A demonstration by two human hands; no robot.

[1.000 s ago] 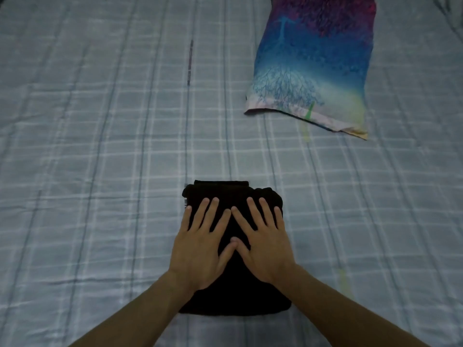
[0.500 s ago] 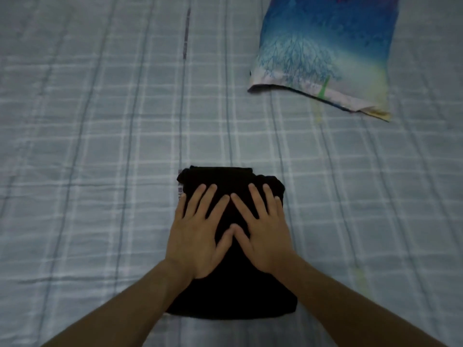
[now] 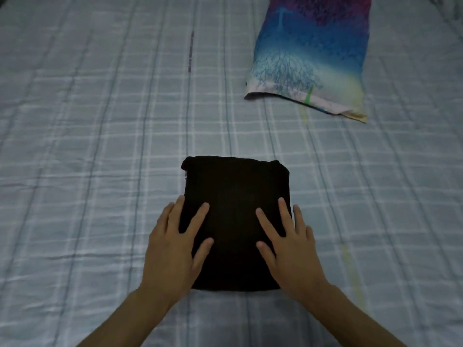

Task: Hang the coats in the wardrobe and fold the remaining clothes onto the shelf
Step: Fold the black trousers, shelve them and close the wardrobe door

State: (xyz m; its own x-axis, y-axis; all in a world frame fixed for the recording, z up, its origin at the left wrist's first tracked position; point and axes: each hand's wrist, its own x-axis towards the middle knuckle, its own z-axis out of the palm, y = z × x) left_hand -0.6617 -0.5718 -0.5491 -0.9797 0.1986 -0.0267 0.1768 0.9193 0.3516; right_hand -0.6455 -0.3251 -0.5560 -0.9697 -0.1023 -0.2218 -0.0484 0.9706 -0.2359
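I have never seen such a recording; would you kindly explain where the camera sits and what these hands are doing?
No machine here: a person wears one camera on the head, looking forward and down. The left hand and right hand lie flat, fingers spread, on the two sides of a folded black garment. Neither grips it; they only press. The garment lies on a bed sheet with pale checks. A colourful pillow lies farther off to the right, apart from the garment.
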